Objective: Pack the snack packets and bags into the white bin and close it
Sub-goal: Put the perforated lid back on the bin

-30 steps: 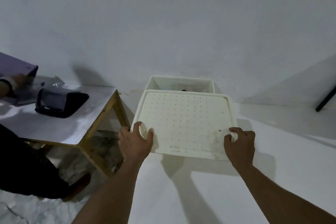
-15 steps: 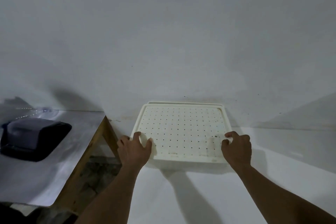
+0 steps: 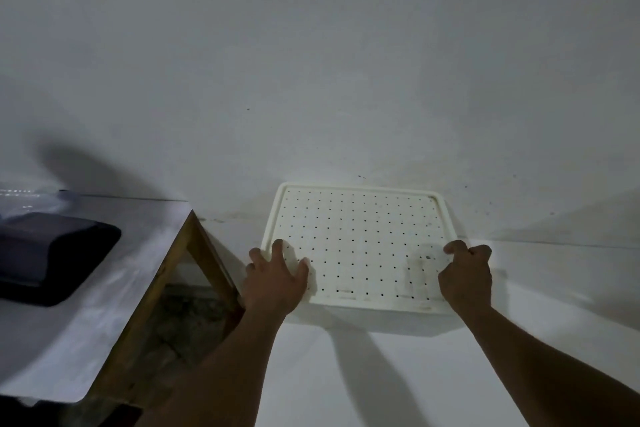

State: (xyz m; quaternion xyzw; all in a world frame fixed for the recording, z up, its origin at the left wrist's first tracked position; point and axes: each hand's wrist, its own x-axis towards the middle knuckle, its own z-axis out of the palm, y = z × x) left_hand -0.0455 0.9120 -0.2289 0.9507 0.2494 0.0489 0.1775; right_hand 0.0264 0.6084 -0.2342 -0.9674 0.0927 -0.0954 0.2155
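step: closing. perforated lid (image 3: 360,246) lies flat over the white bin, which is hidden under it. far rim looks level. can't tell if the near corners are seated.

location: bin is at the far edge of the white surface (image 3: 415,374), up against the wall (image 3: 311,80), near that surface's left edge. wooden table (image 3: 104,288) is just beside it on the left, with a dark pouch (image 3: 52,253) on top.

hands:
- left hand (image 3: 273,282) grasps the lid's near-left corner, fingers splayed across the rim, thumb on the top face.
- right hand (image 3: 465,276) is clenched round the near-right corner, fingers curled over the rim.

no snack packets or bags in view. my guess is they're inside already and packing is done.

next move, as i read it: push straight down on both near corners, evenly, so the lid snaps onto the rim. then check all four edges and let go.

risks:
- uneven pressure could pop the far edge up.
- the bin could slide against the wall.
- anything packed too high would stop the lid seating.
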